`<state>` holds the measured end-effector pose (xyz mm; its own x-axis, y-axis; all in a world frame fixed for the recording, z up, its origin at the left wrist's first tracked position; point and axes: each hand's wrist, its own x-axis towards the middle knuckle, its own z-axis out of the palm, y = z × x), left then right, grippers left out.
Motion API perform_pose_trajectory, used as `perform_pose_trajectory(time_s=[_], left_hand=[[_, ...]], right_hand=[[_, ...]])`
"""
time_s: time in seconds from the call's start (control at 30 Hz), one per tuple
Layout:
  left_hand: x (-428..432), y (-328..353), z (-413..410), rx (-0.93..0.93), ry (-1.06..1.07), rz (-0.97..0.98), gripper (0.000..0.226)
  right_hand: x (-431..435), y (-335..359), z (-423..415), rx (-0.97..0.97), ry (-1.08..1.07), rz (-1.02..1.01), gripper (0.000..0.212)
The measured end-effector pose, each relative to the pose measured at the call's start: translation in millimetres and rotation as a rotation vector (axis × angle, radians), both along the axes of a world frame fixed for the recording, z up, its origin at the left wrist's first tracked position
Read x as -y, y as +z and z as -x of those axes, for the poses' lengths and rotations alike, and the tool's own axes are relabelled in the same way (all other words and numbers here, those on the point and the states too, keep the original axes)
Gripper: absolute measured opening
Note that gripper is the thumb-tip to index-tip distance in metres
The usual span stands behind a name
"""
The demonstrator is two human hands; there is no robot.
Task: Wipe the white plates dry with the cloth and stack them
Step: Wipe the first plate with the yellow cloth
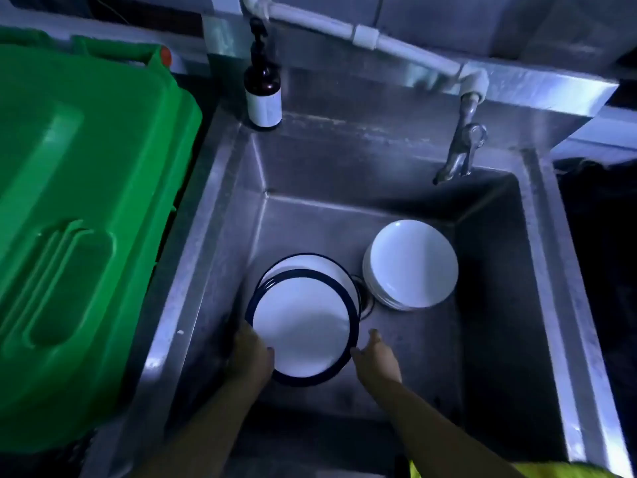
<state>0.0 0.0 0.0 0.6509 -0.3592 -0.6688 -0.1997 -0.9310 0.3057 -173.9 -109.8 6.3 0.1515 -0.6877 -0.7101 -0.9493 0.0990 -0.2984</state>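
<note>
We look down into a steel sink [310,167]. On its floor, towards the near left, lies a rimmed stack [306,263] of white plates edged in dark blue. The top plate [303,326] sits shifted towards us, so the one beneath shows as a crescent behind it.

Our left hand [253,353] grips that top plate at its near-left edge. The thumb [270,350] is curled over the blue rim onto the white face, and the other fingers are hidden under the plate.

Our right hand [377,357] is at the plate's near-right edge. Its fingers [374,336] are straight and loosely spread, and the thumb tip is right at the rim. We cannot tell whether it presses on the rim or only meets it.

To the right, just beside the rimmed stack, a white stack [413,263] of plain plates leans against the sink's right wall, tilted towards us. A drain [366,301] peeps out between the two stacks.

On the sink's back-left corner stands a brown pump bottle [263,81] with a white label [264,106]. Any print on it is too blurred to read. A metal tap [460,150] hangs from a white pipe [362,34] over the back right. A green bin lid [86,219] fills the left side. Some yellow fabric [537,470] shows at the bottom edge; we cannot tell whether it is cloth or sleeve.
</note>
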Motion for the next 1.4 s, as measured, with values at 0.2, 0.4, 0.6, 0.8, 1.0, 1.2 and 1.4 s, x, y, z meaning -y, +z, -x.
perform_pose_trajectory(time_s=[0.2, 0.4, 0.6, 0.8, 1.0, 1.2, 1.4], left_hand=[[6.3, -20.9, -11.8, -0.152, 0.333, -0.032, 0.034], [0.5, -25.2, -13.8, -0.166, 0.423, 0.050, 0.034], [-1.3, -3.4, -10.5, -0.108, 0.449, 0.164, 0.023], [6.8, 45.8, -17.6, 0.004, 0.361, 0.392, 0.004], [23.0, 124.0, -33.8, -0.015, 0.281, 0.672, 0.012], [33.7, 199.8, -43.7, 0.033, 0.090, 0.887, 0.018], [43.5, 259.2, -40.1, -0.011, 0.029, 1.055, 0.005]], right_hand=[[-3.6, -31.8, -10.7, 0.083, -0.235, -0.126, 0.019], [-1.6, -35.8, -12.6, 0.089, -0.228, -0.125, 0.012], [2.1, -23.9, -11.1, 0.171, -0.313, -0.152, 0.007], [18.1, 23.8, -2.3, 0.423, -0.507, -0.280, 0.011], [58.6, 111.2, -2.0, 0.727, -0.607, -0.254, 0.010], [66.3, 194.2, 3.4, 0.870, -0.471, -0.040, 0.015], [61.6, 258.0, 15.1, 1.104, -0.486, 0.200, 0.016]])
